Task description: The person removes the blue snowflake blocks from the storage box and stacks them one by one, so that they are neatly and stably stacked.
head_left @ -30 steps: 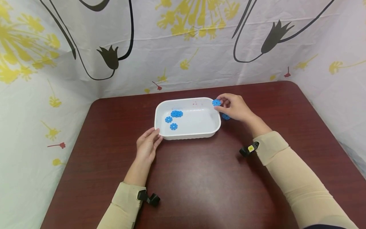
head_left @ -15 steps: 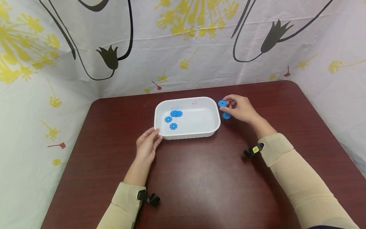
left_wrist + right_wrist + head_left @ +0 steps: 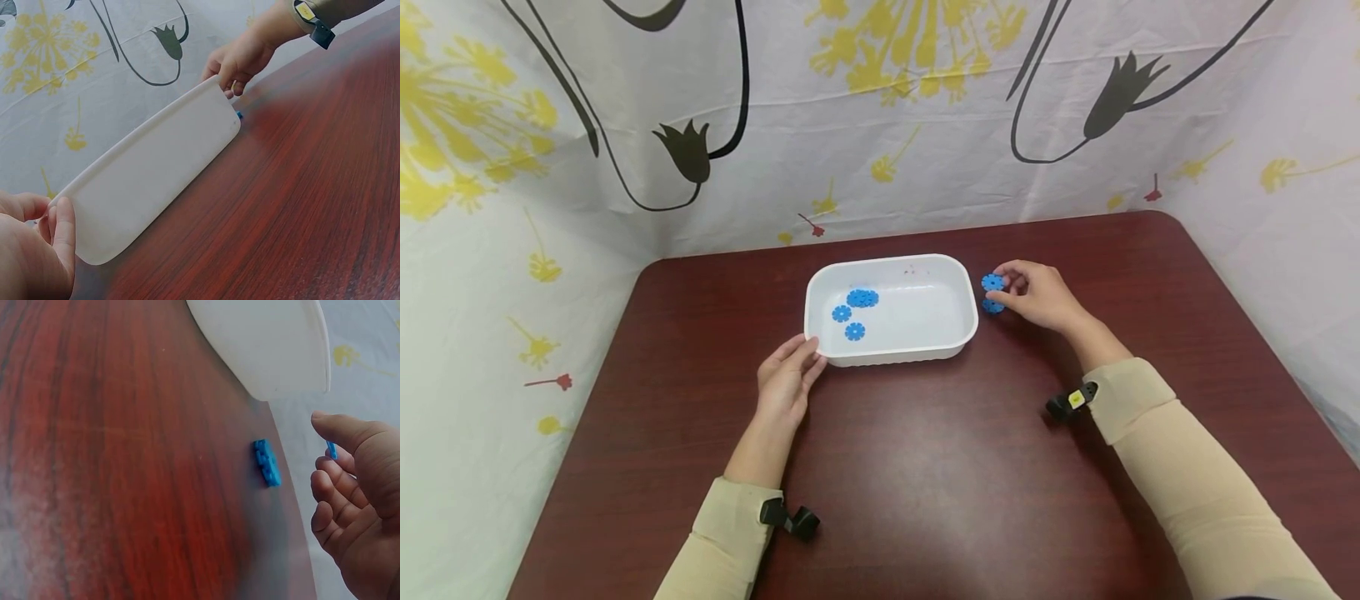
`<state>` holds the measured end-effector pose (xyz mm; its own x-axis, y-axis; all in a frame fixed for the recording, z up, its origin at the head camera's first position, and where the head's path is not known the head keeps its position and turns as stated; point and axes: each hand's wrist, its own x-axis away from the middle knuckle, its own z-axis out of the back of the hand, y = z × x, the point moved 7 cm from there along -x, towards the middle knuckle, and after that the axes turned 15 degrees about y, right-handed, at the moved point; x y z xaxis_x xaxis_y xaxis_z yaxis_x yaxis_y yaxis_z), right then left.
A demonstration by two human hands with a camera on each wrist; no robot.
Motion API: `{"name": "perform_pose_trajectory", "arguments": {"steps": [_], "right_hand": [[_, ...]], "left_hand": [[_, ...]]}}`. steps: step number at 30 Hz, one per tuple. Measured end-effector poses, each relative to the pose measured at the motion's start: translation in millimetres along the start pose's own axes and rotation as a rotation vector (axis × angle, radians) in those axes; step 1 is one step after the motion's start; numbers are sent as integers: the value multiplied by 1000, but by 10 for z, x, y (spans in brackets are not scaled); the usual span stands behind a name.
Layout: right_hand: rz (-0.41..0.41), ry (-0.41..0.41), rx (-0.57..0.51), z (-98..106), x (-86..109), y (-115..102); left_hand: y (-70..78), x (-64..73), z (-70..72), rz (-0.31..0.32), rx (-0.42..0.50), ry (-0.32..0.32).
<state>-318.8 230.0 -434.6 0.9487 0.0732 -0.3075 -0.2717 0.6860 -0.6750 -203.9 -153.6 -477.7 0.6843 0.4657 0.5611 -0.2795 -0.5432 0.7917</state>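
The step in hand seems to be handling small discs one at a time at the side of the tray. The right hand (image 3: pixel 1047 296) is pinching a blue, notched, flower-shaped plastic disc (image 3: pixel 992 282) between thumb and fingers, and this disc is hanging between two and three o'clock of the white, rounded-rectangular plastic tray (image 3: pixel 917 321), outside its rim. A short stack of similar blue discs (image 3: pixel 267 464) is standing on the table at three o'clock, just beside the tray; the right wrist view is showing it apart from the pinched disc. The left hand (image 3: pixel 784 383) is gripping the tray's rim at eight o'clock. Inside, loose blue discs (image 3: pixel 854 331) are lying between eight and ten o'clock, some overlapping. In my judgement, the next move is calling for a level disc, a light pinch and a steady tray, since a nudge could be toppling the stack.

The dark red, wood-grained table (image 3: pixel 910 467) is reflecting a soft sheen toward six o'clock. A white cloth printed with yellow flowers and dark tulips (image 3: pixel 925 183) is hanging at twelve, with patterned cloth also enclosing nine and three.
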Motion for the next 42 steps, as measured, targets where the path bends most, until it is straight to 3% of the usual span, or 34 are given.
{"name": "perform_pose_trajectory", "arguments": {"steps": [8,34,42], "right_hand": [[18,2,9,7,41,60],[37,-113,43,-132,132,184],[61,-110,50,-149,129,196]], "left_hand": [[3,0,-5,-7,-1,-4],[2,-1,1,-19,5,-7],[0,-17,4,-22,5,-5]]}}
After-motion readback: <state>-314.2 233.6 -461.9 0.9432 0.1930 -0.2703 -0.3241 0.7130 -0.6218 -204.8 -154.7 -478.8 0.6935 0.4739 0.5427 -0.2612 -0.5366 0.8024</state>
